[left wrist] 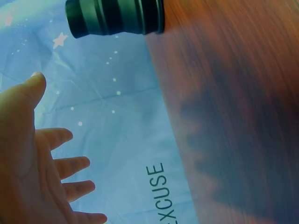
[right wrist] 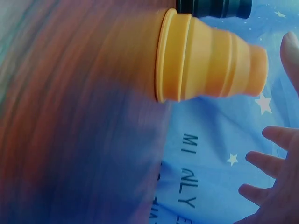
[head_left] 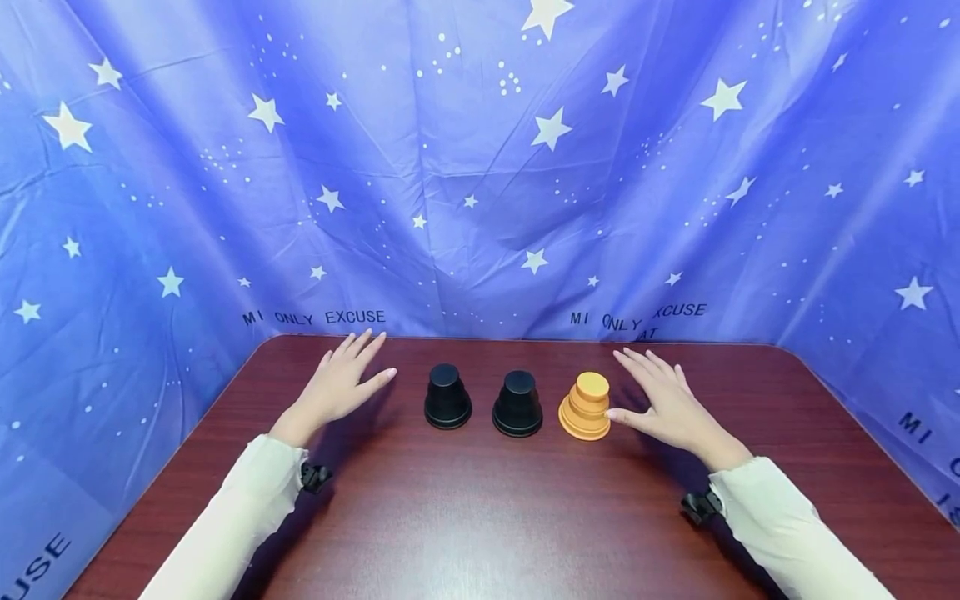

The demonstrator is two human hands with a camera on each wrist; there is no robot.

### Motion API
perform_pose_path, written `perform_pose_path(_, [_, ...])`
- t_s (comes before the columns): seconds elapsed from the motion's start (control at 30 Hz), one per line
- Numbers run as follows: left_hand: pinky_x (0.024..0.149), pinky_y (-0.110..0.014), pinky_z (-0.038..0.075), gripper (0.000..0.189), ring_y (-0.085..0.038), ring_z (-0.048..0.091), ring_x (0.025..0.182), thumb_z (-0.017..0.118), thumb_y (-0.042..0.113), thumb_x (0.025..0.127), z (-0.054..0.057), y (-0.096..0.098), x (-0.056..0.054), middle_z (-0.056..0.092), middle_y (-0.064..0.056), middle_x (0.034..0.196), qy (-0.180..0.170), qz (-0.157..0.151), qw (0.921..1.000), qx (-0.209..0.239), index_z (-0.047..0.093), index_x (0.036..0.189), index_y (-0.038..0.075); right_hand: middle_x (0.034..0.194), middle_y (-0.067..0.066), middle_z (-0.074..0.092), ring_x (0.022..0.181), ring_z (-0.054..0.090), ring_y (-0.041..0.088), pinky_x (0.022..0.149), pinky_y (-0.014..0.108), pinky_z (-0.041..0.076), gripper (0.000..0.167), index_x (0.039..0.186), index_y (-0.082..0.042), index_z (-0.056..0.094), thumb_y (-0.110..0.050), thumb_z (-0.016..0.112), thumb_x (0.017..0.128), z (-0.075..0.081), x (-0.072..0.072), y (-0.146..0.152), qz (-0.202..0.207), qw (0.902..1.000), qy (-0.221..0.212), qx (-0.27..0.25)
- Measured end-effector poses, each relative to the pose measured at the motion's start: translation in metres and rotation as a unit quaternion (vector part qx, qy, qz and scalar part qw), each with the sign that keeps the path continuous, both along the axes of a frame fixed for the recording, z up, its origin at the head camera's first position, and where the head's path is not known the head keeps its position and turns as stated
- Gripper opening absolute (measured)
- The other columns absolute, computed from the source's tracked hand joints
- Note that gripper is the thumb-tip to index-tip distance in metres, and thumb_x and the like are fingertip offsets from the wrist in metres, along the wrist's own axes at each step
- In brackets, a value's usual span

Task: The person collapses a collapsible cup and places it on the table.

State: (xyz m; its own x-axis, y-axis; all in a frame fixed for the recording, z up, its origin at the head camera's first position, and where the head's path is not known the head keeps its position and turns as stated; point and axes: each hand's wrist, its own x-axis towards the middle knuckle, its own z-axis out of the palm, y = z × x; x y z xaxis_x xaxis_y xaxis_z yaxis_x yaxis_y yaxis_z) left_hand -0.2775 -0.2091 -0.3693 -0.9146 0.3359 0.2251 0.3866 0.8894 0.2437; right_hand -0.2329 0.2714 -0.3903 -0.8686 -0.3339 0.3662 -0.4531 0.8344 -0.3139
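Note:
Three tiered cups, wide rim down, stand upside down in a row on the dark red wooden table [head_left: 480,508]. On the left is a black cup [head_left: 447,398], in the middle another black cup [head_left: 517,406], and on the right an orange cup [head_left: 585,408]. My left hand [head_left: 337,385] hovers left of the row, fingers spread, apart from the nearest black cup [left wrist: 114,16]. Just right of the orange cup [right wrist: 210,58], my right hand [head_left: 667,408] hovers with spread fingers; its thumb overlaps the cup's edge in the head view, while the right wrist view shows a gap.
A blue curtain [head_left: 480,167] with white stars and printed words hangs behind the table's back edge and along both sides. Each white sleeve carries a small black wrist camera, one on the left [head_left: 315,477] and one on the right [head_left: 701,507].

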Motion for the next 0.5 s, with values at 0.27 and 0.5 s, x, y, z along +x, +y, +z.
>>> perform_pose_path(0.27, [0.106,-0.066,0.016,0.07,-0.04,0.02,0.139,0.047,0.053,0.093,0.001,0.007,0.007,0.029,-0.015,0.152,0.009,-0.013,0.9994,0.032,0.031,0.148,0.012,0.142,0.023,0.039,0.131,0.028,0.049,0.097,0.075,0.014,0.087,0.141,-0.003,0.038,-0.042,0.077,0.074,-0.001,-0.002,-0.011,0.021,0.9996,0.0,-0.019])
perform_pose_path(0.5, [0.109,-0.06,0.018,0.068,-0.04,0.023,0.138,0.051,0.048,0.093,-0.002,0.011,0.012,0.031,-0.017,0.15,0.013,-0.031,0.998,0.053,0.033,0.147,0.01,0.141,0.023,0.041,0.13,0.032,0.044,0.101,0.069,0.019,0.084,0.141,0.001,0.037,-0.035,0.077,0.076,-0.006,-0.001,-0.017,0.039,0.9977,-0.005,-0.055])
